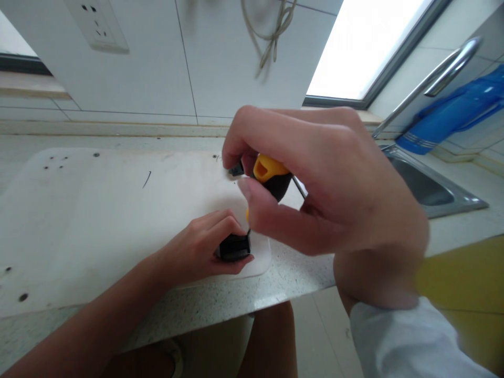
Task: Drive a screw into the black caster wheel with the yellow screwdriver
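Observation:
My right hand (315, 178) is closed around a screwdriver with a yellow and black handle (270, 168). A short stretch of its metal shaft (299, 186) shows beside the palm. Below and to the left, my left hand (208, 241) grips a small black block-shaped object (235, 248) near the right end of the white board. I cannot make out its exact kind. A bit of yellow shows just above it, partly behind my right thumb. At my right index fingertip is a small dark piece (236, 169); whether it is held or lies behind the finger, I cannot tell.
The white board (118, 220) with dark holes lies on a speckled counter (299, 270). On it is a thin dark sliver or mark (147, 179). A steel sink (429, 184), a tap (452, 65) and a blue item (452, 110) are at right. A looped cord (275, 34) hangs on the wall.

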The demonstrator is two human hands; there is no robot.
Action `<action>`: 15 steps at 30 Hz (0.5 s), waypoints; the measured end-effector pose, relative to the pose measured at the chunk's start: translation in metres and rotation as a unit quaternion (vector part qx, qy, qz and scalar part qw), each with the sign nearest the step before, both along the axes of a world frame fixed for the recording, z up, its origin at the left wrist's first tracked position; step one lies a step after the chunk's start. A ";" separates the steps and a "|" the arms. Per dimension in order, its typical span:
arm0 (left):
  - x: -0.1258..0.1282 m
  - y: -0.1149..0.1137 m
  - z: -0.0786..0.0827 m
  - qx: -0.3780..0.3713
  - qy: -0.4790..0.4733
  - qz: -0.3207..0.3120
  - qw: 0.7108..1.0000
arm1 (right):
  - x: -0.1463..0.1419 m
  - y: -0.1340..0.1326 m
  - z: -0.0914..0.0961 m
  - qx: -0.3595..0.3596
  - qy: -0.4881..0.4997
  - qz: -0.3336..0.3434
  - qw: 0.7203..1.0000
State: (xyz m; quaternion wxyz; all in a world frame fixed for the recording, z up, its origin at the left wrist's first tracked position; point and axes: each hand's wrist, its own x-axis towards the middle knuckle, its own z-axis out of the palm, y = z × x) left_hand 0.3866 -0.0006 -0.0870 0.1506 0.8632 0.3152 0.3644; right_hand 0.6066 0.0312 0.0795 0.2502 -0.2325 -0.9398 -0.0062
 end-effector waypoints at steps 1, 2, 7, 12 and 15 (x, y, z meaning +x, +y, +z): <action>0.000 0.000 0.000 0.012 0.000 -0.003 1.000 | 0.000 0.000 0.000 0.002 0.002 0.000 1.000; 0.000 0.000 -0.001 0.025 -0.001 -0.008 1.000 | 0.001 0.000 0.000 0.000 0.002 0.004 1.000; 0.001 0.001 -0.003 0.045 -0.008 -0.014 0.999 | 0.001 -0.002 -0.001 0.015 -0.010 -0.014 1.000; 0.001 0.001 -0.003 0.044 -0.009 -0.014 0.999 | -0.001 -0.003 -0.001 0.037 -0.011 -0.032 0.999; -0.001 0.000 -0.004 0.028 -0.012 -0.012 0.999 | -0.001 -0.007 -0.001 0.054 0.022 -0.025 0.998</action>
